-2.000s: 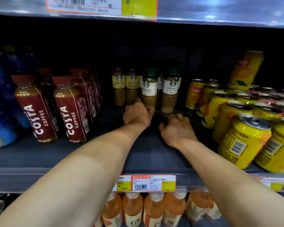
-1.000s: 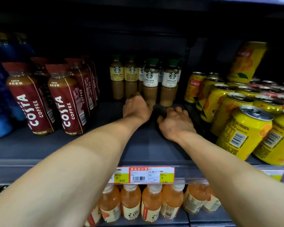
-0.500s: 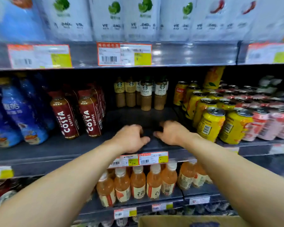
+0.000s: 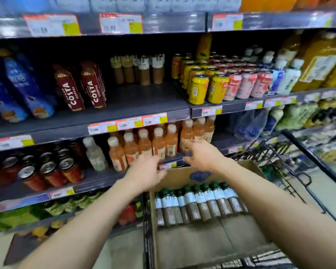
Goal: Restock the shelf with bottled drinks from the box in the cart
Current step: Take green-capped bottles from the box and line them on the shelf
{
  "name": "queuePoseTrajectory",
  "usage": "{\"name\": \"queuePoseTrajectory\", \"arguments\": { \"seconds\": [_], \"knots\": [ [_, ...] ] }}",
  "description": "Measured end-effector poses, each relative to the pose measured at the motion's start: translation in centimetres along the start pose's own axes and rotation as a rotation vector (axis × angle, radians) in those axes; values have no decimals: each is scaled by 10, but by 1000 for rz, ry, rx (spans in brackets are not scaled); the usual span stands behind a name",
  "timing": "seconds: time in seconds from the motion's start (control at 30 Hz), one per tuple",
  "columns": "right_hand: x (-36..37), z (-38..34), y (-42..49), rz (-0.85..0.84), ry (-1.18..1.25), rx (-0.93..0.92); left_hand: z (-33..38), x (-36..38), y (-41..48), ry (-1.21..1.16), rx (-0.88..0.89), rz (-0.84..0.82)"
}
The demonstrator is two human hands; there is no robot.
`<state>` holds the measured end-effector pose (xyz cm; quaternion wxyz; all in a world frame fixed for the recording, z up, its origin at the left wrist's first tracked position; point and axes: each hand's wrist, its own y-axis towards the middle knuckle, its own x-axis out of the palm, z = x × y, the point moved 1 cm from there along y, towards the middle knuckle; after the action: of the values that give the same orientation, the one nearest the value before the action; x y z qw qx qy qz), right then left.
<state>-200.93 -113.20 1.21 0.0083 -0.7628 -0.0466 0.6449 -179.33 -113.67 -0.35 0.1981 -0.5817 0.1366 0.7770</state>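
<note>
Head view: the person stands at the shelving with both arms stretched out over the cart (image 4: 279, 152). The left hand (image 4: 145, 171) is over the far left corner of the box (image 4: 175, 180), fingers loose and slightly spread, with nothing in it. The right hand (image 4: 204, 156) is a little higher, above the far wall of the box, also relaxed and empty. Motion blur hides the finer finger detail.

The bottled drinks (image 4: 198, 204), green-capped with pale labels, are packed in a row along the far side of the box. They sit below both hands and nearer the person, close but not touched. Matching bottles (image 4: 138, 68) stand at the back of the shelf (image 4: 140, 101), between the red coffee bottles (image 4: 80, 88) and the yellow cans (image 4: 198, 88), with bare shelf in front of them.

Assessment: the step in hand is the pick-up from the box, and no bottle is held yet. The next move calls for lowering both hands onto the row, closing the fingers round the necks or bodies, and lifting straight up clear of the cardboard wall. The bottles stand tight together, so neighbours may be dragged up or tipped.
</note>
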Motion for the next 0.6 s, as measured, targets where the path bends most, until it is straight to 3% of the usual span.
{"name": "queuePoseTrajectory", "arguments": {
  "seconds": [0.3,0.6],
  "knots": [
    [121,79,-71,-277,26,167,37,136,-46,-85,-151,-290],
    [236,188,-100,-588,53,299,91,276,-37,-207,-433,-540]
  ]
}}
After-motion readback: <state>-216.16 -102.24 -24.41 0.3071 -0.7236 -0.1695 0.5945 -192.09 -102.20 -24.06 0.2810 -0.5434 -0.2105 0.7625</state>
